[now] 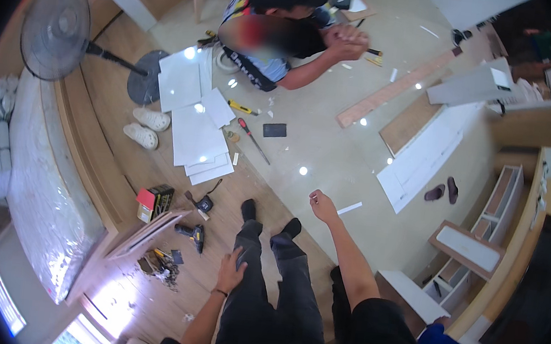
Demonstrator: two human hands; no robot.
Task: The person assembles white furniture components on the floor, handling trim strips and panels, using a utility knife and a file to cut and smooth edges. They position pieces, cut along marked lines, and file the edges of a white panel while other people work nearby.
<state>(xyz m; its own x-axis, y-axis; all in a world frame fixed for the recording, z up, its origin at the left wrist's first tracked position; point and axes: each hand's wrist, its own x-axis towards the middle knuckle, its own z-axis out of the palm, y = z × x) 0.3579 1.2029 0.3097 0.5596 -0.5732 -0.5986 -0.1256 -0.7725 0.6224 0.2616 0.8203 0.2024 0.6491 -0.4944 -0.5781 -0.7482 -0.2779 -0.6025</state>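
My left hand (pixel 231 272) lies flat on the thigh of my dark trousers (pixel 248 282), fingers stretched out and holding nothing. My right hand (pixel 320 204) is held out in front over the tiled floor with its fingers curled together. Anything between those fingers is too small to name. Beside it a narrow white strip (pixel 350 208) lies on the tiles. Left of my feet are a tape measure (pixel 204 204), a brush (pixel 196 205) and a cordless drill (pixel 194 236). Farther ahead lie a red-handled screwdriver (pixel 253 139), a dark flat rectangle (pixel 275 130) and a yellow utility knife (pixel 242 108).
A person (pixel 282 33) sits ahead with hands together. White sheets (pixel 193 131), white clogs (pixel 147 128) and a standing fan (pixel 57 30) are at left, beside a plastic-wrapped mattress (pixel 54 197). Long boards (pixel 396 87), white panels (pixel 422 159) and dark slippers (pixel 443 190) lie at right.
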